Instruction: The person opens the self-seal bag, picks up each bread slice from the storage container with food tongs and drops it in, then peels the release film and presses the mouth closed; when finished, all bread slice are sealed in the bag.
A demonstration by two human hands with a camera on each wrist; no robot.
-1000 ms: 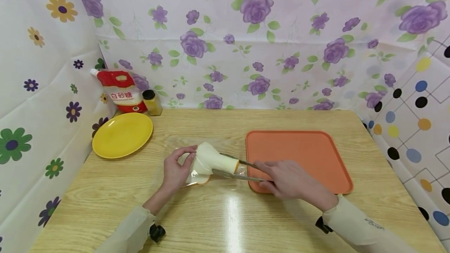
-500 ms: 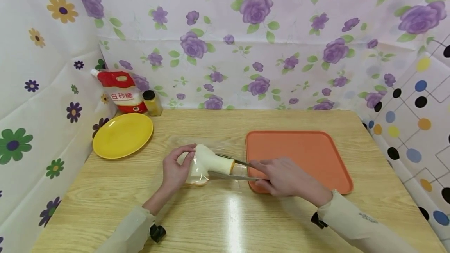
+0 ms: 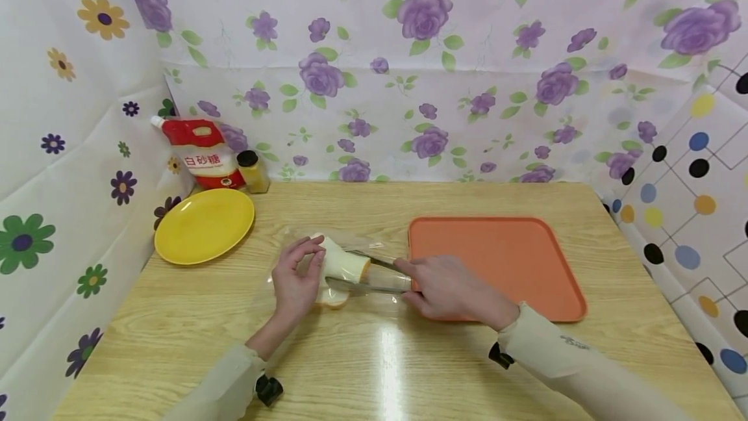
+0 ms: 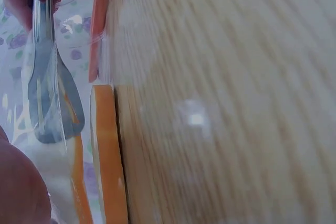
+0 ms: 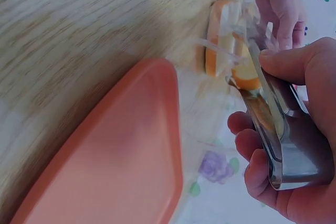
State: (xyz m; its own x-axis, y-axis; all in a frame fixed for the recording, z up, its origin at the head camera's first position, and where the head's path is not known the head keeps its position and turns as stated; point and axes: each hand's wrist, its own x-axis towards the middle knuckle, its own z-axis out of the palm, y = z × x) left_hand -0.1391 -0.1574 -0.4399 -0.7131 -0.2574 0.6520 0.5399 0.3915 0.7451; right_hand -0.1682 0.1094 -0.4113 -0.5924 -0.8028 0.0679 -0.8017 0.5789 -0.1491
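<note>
My right hand (image 3: 452, 288) grips metal tongs (image 5: 304, 158), whose arms stand apart on either side of a curled bread slice (image 3: 349, 266). The slice is white with an orange-brown crust. Beneath it a second bread slice (image 4: 107, 156) lies flat at table height. A clear plastic bag (image 3: 356, 239) surrounds the bread, and the tongs' tips reach in among its film. With thumb and fingers my left hand (image 3: 297, 281) pinches the bag at the bread's left side. Its fingertips partly cover the upper slice.
An orange tray (image 3: 491, 239) lies to the right, partly under my right hand. At the back left are a yellow plate (image 3: 204, 226), a red-and-white sugar bag (image 3: 204, 154) and a black-lidded jar (image 3: 254, 174). Patterned cloth rises behind the wooden table (image 3: 327, 375).
My right hand and the tongs have moved left, and the curled bread slice has shifted left with them, deeper under the left hand. The left hand keeps nearly the same place.
</note>
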